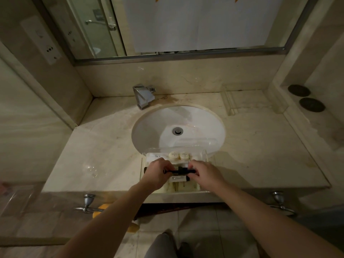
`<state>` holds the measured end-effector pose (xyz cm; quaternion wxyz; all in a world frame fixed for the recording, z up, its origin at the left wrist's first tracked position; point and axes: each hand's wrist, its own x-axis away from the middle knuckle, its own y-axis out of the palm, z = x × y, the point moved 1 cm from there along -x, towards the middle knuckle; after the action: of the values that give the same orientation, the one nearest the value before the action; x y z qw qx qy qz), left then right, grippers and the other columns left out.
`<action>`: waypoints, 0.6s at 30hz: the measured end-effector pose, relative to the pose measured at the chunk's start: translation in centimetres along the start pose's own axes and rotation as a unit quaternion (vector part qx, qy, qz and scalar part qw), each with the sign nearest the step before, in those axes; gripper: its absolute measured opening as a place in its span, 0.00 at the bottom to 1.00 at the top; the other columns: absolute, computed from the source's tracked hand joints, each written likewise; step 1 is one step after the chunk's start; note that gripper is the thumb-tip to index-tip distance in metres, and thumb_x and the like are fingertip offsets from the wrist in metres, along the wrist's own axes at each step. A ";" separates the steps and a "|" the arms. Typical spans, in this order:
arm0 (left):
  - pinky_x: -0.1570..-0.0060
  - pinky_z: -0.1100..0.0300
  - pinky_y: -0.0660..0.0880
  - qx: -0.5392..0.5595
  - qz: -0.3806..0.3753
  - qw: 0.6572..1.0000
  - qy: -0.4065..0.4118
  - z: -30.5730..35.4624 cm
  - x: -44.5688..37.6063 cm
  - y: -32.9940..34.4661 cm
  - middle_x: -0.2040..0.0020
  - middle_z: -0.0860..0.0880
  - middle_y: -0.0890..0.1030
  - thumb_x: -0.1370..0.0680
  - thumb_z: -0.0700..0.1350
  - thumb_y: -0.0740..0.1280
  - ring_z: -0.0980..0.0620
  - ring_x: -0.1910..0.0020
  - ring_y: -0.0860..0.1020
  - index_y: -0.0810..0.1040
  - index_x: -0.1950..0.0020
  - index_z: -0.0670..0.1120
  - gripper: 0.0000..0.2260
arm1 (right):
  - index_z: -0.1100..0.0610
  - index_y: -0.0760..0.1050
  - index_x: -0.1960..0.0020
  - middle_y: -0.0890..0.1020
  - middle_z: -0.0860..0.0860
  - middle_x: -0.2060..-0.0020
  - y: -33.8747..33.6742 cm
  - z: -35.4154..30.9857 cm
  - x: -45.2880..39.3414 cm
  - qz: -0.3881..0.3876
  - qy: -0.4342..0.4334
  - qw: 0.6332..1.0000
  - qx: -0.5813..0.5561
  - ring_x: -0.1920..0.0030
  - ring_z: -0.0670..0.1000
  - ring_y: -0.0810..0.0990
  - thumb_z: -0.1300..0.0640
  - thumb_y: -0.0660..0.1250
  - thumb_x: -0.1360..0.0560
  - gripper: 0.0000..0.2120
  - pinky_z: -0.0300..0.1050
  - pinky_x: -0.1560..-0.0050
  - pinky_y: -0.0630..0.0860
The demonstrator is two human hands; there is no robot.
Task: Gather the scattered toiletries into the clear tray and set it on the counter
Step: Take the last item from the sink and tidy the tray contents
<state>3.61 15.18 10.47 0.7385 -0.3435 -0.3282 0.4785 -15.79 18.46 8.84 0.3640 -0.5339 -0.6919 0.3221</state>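
Nearest me, both my bare forearms reach forward and converge over the clear tray (204, 155), which sits at the front edge of the desk (104, 149), just in front of the sink (178, 125). My left hand (158, 174) comes in over the tray's left side, wrist bent down, knuckles up. Its grip is closed on the left end of a black tube (183, 171) that lies crosswise over the tray. My right hand (205, 175) mirrors it from the tray's right side, fingers curled down and pinching the tube's right end, so the tube spans between my two hands above the tray's middle.

Under the tube, inside the tray, lies a white tube (179, 177) with a dark cap, and nearer the tray's front wall a pale packet with thin sticks (176, 187). At the tray's far end, two round cream-coloured lids (179, 155) stand side by side, touching, against the back wall.

Beyond the tray the white sink opens with its metal drain (178, 131) in the middle. Past the sink, to the tray's far left, stands a square metal faucet (144, 96). Farthest, behind the faucet, is the mirror (186, 25), a white sheet covering much of it.
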 end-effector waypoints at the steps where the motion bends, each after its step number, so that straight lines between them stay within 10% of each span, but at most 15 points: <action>1: 0.51 0.57 0.75 -0.002 -0.002 1.000 0.004 0.3 -0.1 0.0 0.57 0.52 0.75 0.26 0.42 0.70 0.52 0.55 0.75 0.83 0.50 0.48 0.06 | 0.49 0.74 0.47 0.78 0.45 0.56 0.0 0.1 0.0 0.004 -0.005 1.000 0.004 0.58 0.46 0.78 0.51 0.66 0.25 0.07 0.47 0.56 0.78; 18: 0.53 0.56 0.76 -0.087 -0.025 0.996 0.001 -0.8 0.8 1.1 0.52 0.52 0.81 0.29 0.47 0.72 0.51 0.52 0.77 0.81 0.54 0.53 0.06 | 0.55 0.79 0.47 0.77 0.50 0.53 1.1 0.4 0.2 -0.035 -0.023 0.995 0.095 0.53 0.52 0.78 0.49 0.61 0.22 0.12 0.49 0.53 0.76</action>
<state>3.99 16.08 9.27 0.7181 -0.3982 -0.3764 0.4291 -15.59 18.87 7.75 0.4079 -0.4648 -0.6844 0.3863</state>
